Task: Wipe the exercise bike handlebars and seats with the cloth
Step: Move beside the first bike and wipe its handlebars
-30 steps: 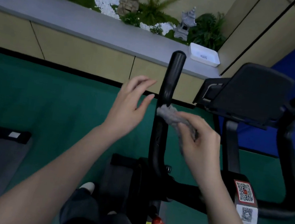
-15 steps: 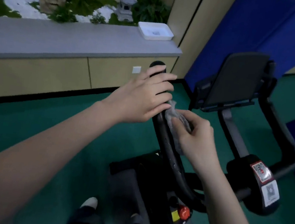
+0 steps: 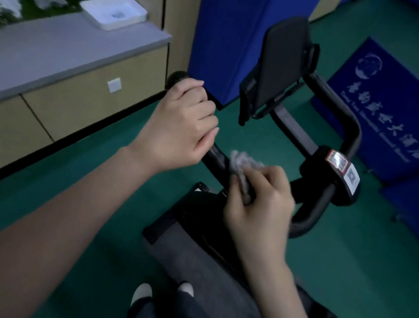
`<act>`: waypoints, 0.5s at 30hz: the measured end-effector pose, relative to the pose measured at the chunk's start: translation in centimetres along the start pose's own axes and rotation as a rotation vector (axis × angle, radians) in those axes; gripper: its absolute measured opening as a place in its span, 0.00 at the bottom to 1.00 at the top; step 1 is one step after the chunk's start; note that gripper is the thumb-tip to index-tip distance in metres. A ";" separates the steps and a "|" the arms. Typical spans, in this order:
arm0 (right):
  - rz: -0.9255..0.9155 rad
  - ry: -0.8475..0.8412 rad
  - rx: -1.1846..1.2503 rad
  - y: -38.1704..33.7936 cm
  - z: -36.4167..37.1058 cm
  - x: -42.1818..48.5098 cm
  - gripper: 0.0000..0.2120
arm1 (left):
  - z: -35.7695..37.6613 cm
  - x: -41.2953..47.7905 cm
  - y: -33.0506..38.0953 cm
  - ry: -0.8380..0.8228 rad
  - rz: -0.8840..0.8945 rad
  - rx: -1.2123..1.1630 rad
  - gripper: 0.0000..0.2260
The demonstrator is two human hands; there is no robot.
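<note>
The black exercise bike stands in front of me, its left handlebar (image 3: 218,157) running from upper left toward the middle. My left hand (image 3: 180,126) is curled round the upper part of that bar, just below its rounded end. My right hand (image 3: 258,202) pinches a crumpled grey cloth (image 3: 242,163) and holds it against the bar lower down. The right handlebar (image 3: 340,114) curves round on the far side. A dark console panel (image 3: 280,64) rises between the bars. The seat is not in view.
A low cabinet with a grey top (image 3: 59,42) runs along the left and carries a white tray (image 3: 112,14). Blue mats (image 3: 393,115) lean and lie at the right. The floor (image 3: 93,197) is green. My shoes (image 3: 141,293) show beside the bike's grey base (image 3: 191,257).
My left hand has closed round the handlebar's upper part. My right hand with the cloth has slid down the bar. My view has swung to the right.
</note>
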State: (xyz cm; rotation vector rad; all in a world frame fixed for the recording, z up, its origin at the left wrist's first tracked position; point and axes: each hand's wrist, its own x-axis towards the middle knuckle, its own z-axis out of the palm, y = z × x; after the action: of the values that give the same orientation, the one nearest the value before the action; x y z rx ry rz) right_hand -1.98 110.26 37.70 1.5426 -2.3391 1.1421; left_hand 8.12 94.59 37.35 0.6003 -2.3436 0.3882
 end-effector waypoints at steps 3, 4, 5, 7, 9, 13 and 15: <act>-0.111 -0.009 -0.027 -0.7 1.1 -0.5 0.09 | 0.3 -0.1 0.1 0.028 -0.011 -0.002 0.14; -0.125 -0.014 -0.038 -0.1 0.8 -0.7 0.10 | 0.3 -0.2 0.0 0.034 -0.014 -0.004 0.14; -0.119 -0.008 -0.049 0.7 0.3 -1.1 0.10 | 0.4 -0.2 0.0 0.041 -0.017 -0.003 0.14; -0.056 0.038 -0.065 2.4 -1.2 -1.8 0.09 | 0.5 -0.3 0.1 0.040 -0.027 -0.002 0.14; 0.016 0.089 -0.064 3.0 -1.8 -2.1 0.07 | 0.5 -0.3 0.3 0.036 -0.036 -0.004 0.14; 0.043 0.102 -0.026 2.8 -1.4 -2.1 0.08 | 0.4 -0.3 0.3 0.022 -0.044 0.017 0.14; 0.034 0.095 0.004 2.9 -1.6 -2.2 0.08 | 0.4 -0.4 0.4 0.021 -0.050 0.024 0.14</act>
State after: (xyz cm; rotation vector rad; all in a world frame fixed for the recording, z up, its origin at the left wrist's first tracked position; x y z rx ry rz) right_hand -3.78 113.51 36.32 1.4219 -2.3110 1.2006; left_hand 7.99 94.89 36.75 0.6616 -2.3023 0.3989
